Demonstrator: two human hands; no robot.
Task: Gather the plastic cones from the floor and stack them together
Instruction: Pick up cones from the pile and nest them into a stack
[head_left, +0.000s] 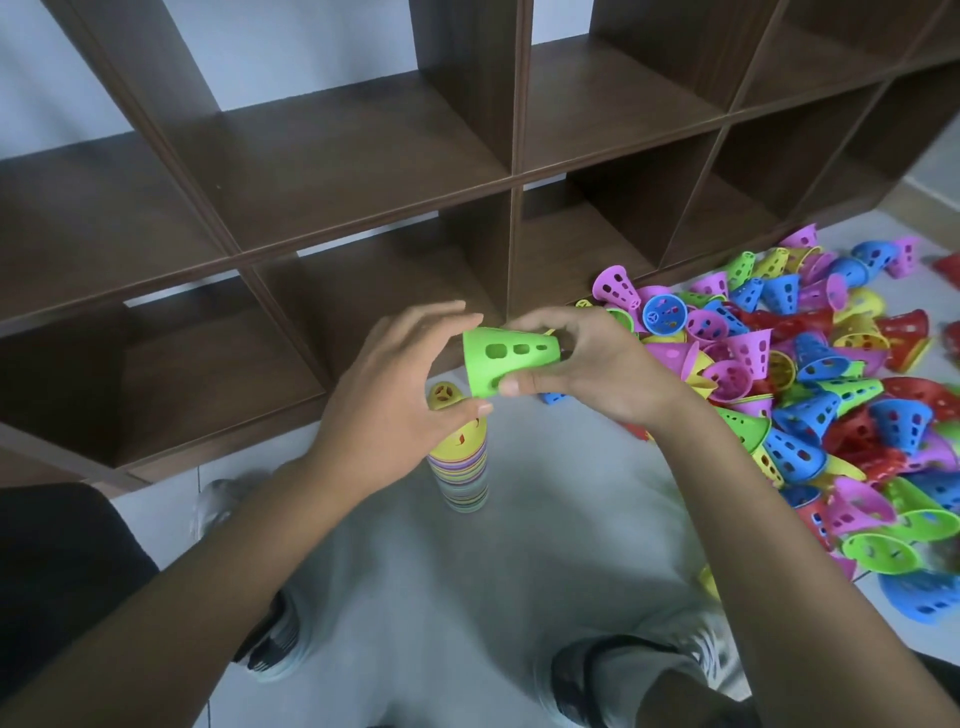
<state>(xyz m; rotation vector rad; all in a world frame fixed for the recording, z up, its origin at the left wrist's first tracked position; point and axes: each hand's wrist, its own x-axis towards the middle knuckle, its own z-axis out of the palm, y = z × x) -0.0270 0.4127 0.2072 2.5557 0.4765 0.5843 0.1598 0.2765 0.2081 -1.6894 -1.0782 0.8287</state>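
Note:
A green plastic cone (506, 361) with oval holes lies sideways in the air, its wide rim to the left. My right hand (587, 364) grips its narrow end, thumb on the side and fingers over the top. My left hand (395, 384) is spread at the wide rim with fairly straight fingers; I cannot tell whether it touches the cone. Right below stands a tall stack of cones (460, 473) on the floor, topped by a yellow one and partly hidden by my left hand. A big loose pile of cones (831, 395) in pink, blue, green, yellow and red covers the floor to the right.
A dark brown cubby shelf (311, 182) with open compartments runs along the back, right behind the stack. My two shoes (275, 642) stand on the light tiled floor (415, 571) near the bottom of the view.

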